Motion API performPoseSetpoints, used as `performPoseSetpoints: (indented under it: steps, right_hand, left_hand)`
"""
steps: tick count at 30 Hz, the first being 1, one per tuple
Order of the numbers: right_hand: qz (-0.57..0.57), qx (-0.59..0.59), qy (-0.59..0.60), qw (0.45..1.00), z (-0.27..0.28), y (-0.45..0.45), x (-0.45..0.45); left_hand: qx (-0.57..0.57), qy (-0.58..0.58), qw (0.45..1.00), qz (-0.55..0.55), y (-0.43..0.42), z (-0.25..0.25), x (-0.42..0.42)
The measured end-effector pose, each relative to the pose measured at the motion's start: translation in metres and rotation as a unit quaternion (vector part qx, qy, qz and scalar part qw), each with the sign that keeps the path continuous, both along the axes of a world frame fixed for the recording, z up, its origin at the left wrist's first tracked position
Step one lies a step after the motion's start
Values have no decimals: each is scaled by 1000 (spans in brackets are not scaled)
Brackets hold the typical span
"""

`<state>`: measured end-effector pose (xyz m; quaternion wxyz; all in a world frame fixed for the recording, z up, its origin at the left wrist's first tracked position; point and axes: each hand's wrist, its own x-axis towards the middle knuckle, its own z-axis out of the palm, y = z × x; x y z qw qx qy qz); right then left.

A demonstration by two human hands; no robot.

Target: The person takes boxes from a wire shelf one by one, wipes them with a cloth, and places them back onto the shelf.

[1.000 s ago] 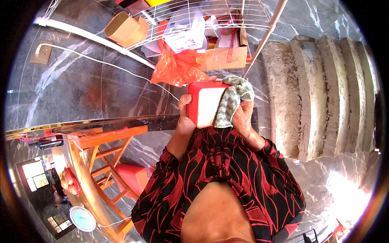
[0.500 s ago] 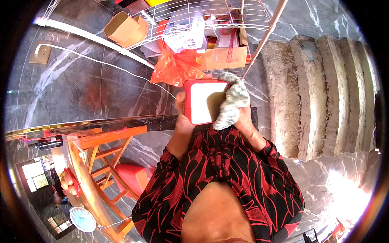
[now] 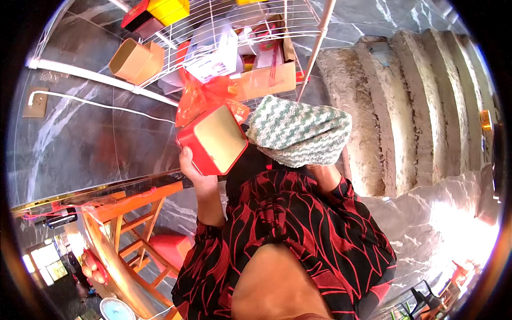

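My left hand (image 3: 198, 172) grips a red box (image 3: 220, 140) by its lower left side. The box is tilted, and its cream-coloured square face with rounded corners is turned up to me. To the right, my right hand (image 3: 323, 174) holds a green-and-white striped cloth (image 3: 300, 131). That cloth is spread out and drapes over the fingers, so most of the hand is hidden. Box and cloth are close together but apart. Just behind the box lies an orange-red plastic bag (image 3: 205, 95).
A white wire shelf (image 3: 210, 13) at the back bears a cardboard box (image 3: 266, 80) and tan containers (image 3: 137, 61). A white cable (image 3: 106, 105) runs from a wall socket (image 3: 35, 102). Rough concrete steps (image 3: 368, 117) rise at right. A wooden ladder-like frame (image 3: 136, 248) stands lower left.
The cloth has come off the box's face and moved right, opening out. My left hand has carried the box left and tilted it. The whole view has shifted slightly.
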<state>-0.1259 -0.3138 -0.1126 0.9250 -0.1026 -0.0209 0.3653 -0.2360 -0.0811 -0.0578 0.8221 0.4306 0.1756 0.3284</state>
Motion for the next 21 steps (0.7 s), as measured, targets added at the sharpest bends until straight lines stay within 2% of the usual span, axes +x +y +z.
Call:
performPoseSetpoints:
  steps: [2,4,5,7,8,9,10,11,13,14,15,17,18,20,21]
  right_hand:
    - [-3,1,-9,1000,0,-1,-1]
    - [-3,3,-17,1000,0,-1,0]
    - [0,3,-21,1000,-1,1,2]
    - [-1,4,-42,999,0,4,1]
    - [1,3,-55,999,1,8,1]
    - [6,5,-69,998,0,14,1]
    - [12,0,-89,996,1,20,0]
    - [16,-15,-117,993,3,28,-1]
    - [18,-64,-170,983,8,45,-4]
    - [12,-198,-188,962,10,55,-6]
    - [7,-185,-133,974,13,59,-9]
    - [-11,-156,-22,987,20,67,-15]
    - [-13,-172,44,984,26,69,-11]
    - [-38,-284,-135,949,20,73,-5]
    - [9,-82,-25,996,22,65,-2]
  left_hand:
    - [14,-2,1000,2,-1,0,2]
    - [166,-31,985,-25,-17,26,14]
    - [166,-31,985,-27,-21,33,15]
    - [244,-2,970,-4,-27,44,13]
    - [222,-21,975,9,-35,46,16]
    - [265,32,964,3,-41,56,14]
    - [431,61,900,37,-39,52,15]
    - [582,92,805,68,-35,47,17]
    - [682,153,711,77,-49,43,24]
    - [713,174,674,87,-55,39,28]
    - [713,188,669,95,-64,39,30]
    - [708,213,672,33,-63,42,31]
    - [693,201,692,-13,-58,43,31]
    - [663,153,730,-58,-46,41,28]
    - [654,138,741,-67,-42,41,27]
